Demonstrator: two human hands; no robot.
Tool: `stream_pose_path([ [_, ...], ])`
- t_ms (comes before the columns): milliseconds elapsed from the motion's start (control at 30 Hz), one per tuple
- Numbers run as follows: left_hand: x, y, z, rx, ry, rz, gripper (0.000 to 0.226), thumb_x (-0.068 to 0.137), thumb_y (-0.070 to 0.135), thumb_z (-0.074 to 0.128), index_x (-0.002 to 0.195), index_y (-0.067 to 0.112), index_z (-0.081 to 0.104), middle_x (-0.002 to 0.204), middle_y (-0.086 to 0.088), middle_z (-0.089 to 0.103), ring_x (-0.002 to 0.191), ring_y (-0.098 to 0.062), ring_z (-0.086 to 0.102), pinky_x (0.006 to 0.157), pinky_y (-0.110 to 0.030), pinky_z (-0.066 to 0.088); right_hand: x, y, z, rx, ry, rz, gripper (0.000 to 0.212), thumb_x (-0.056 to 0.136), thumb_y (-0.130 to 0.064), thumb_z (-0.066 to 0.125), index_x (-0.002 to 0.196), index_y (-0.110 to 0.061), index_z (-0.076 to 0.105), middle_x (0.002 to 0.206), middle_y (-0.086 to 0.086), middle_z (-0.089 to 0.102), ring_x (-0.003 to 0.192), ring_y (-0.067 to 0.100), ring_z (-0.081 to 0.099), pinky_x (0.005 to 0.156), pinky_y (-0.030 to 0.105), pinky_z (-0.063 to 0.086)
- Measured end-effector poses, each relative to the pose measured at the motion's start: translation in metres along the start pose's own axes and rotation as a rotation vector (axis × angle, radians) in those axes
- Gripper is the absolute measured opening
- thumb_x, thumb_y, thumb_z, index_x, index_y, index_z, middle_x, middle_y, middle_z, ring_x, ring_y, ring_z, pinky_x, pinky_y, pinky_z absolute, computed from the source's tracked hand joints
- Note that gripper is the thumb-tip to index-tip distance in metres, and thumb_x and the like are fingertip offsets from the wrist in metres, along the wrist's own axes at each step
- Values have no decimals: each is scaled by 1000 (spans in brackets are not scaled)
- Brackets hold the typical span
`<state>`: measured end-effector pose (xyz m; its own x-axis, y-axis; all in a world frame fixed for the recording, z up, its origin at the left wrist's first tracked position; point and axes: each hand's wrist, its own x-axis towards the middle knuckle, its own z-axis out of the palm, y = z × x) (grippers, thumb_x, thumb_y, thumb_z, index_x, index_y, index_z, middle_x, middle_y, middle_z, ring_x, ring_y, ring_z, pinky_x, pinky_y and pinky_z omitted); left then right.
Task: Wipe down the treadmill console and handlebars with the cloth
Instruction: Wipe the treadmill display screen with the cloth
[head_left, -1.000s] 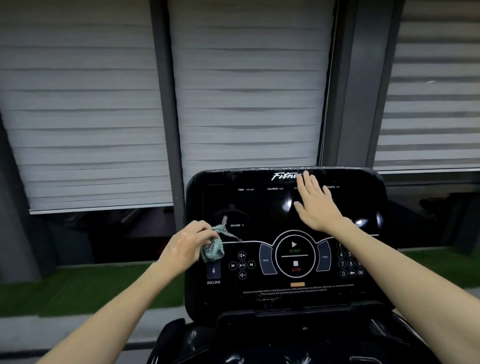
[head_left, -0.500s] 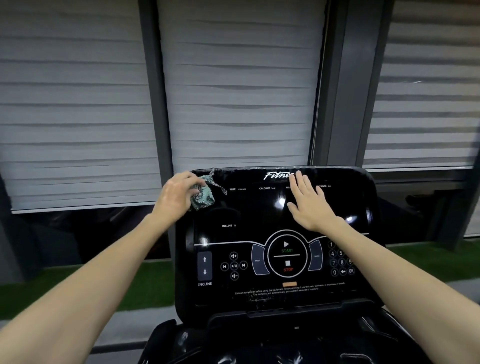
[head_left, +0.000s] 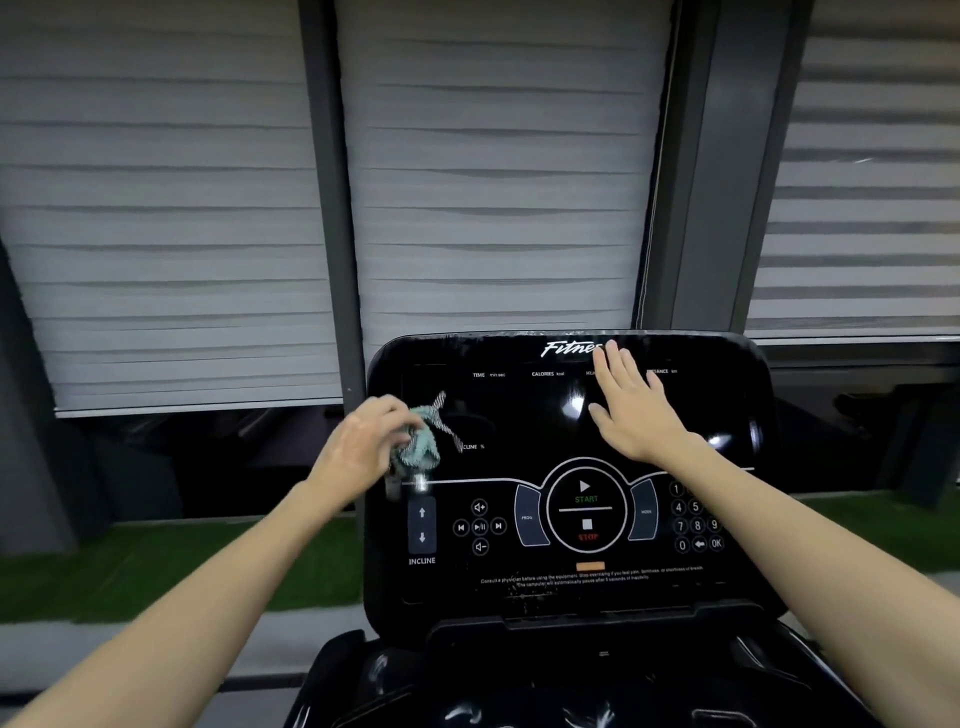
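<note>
Grey slatted blinds (head_left: 498, 182) fill the wall ahead, a strip of green turf (head_left: 156, 566) runs beneath them, and the black treadmill console (head_left: 524, 415) tilts up towards me. My left hand (head_left: 358, 452) has its fingers (head_left: 387, 415) curled round a bunched teal cloth (head_left: 421, 449). The cloth is pressed to the console's left edge, just above the INCLINE arrows (head_left: 422, 525). The hand is blurred, so I judge it is wiping. My right hand (head_left: 631, 410) lies flat on the upper right of the glass, fingers straight and together, holding nothing, probably steadying the panel. The console's long axis runs left to right, and nearly all of its face lies to the right of and below the cloth. The left hand is the nearer for that side. A stroke rightward along the upper band would meet the right hand, which I think must lift first. I cannot make out the handlebars in the dark lower part.
</note>
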<state>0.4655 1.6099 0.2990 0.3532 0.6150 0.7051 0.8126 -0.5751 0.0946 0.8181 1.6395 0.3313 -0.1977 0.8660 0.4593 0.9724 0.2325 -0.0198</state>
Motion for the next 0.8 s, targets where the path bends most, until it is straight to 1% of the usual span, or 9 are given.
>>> stream_pose_path([
  [133,58,-13,-15,30,81,-42,22,77,-6,71,90,12,72,91,-5,64,88,-25,62,83,-32,47,0,-1,0,-1,3,1,70,100,-30,37,152,-11,-6,160,9,-12,147,24,-7,117,48,7],
  [200,79,-20,-17,45,76,-74,23,77,-5,72,91,13,73,92,-4,65,89,-26,63,84,-34,47,1,0,1,2,5,0,70,100,-30,37,152,-11,-6,160,9,-12,147,24,-7,117,48,7],
  [267,80,-22,-15,42,85,-76,24,77,-4,72,92,14,73,92,-4,66,89,-26,63,83,-32,46,0,1,1,4,7,-1,70,99,-30,37,152,-11,-6,160,9,-11,147,24,-7,117,49,8],
  [333,65,-19,-12,15,100,-63,23,77,-4,72,92,13,72,92,-3,65,88,-23,63,83,-30,45,0,2,2,5,11,-1,70,99,-30,37,152,-11,-6,160,9,-11,147,24,-7,117,49,8],
  [433,31,-9,-4,3,84,-38,23,78,-2,72,94,14,72,93,-1,65,88,-21,61,82,-31,48,0,2,4,9,14,1,70,99,-29,37,152,-11,-5,160,9,-10,147,24,-7,117,49,8],
  [567,-22,4,13,-38,86,-66,24,77,1,74,93,18,72,95,5,64,86,-13,57,78,-28,48,0,2,2,5,4,-2,70,99,-30,38,152,-11,-4,160,9,-10,147,24,-6,117,48,8],
  [633,-56,12,25,-73,47,-77,26,76,1,76,93,20,71,95,8,64,88,-6,54,78,-22,46,1,2,0,0,-10,-2,70,99,-30,38,152,-11,-4,160,9,-10,147,24,-6,116,49,8],
  [733,-105,24,42,-115,-44,-52,31,72,-2,78,93,20,71,95,10,63,89,1,50,83,-8,40,-1,0,-3,-6,-20,1,71,99,-30,38,152,-11,-4,160,10,-9,147,25,-5,116,49,8],
  [800,-124,26,50,-133,-84,-38,34,72,-2,78,94,22,70,96,13,62,88,2,51,81,-8,43,-1,-1,-4,-4,-30,3,71,99,-30,38,152,-11,-5,160,10,-10,147,25,-6,116,48,7],
])
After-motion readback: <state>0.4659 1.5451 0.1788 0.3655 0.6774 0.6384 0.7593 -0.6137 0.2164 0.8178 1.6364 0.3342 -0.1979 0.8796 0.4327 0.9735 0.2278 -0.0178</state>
